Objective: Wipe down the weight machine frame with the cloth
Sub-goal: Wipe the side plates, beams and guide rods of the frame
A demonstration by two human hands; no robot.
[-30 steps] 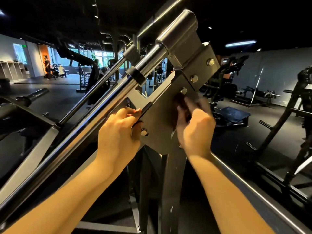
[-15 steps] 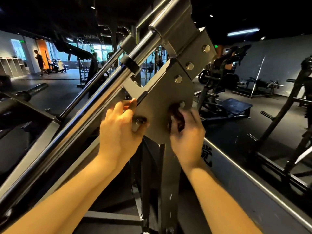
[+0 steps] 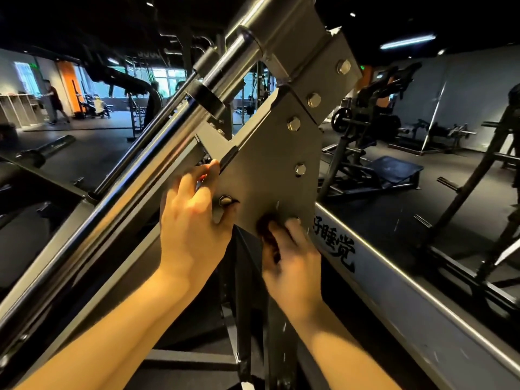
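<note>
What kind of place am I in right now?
Most likely a commercial gym: a bolted machine frame up close, and behind it a mounted weight plate, a padded bench and a leaning barbell.

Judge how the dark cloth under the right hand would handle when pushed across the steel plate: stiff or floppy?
Probably floppy: the cloth sits bunched under the right hand. Likely light, since the hand nearly covers it. It may snag on bolt heads on the plate rather than glide.
</note>
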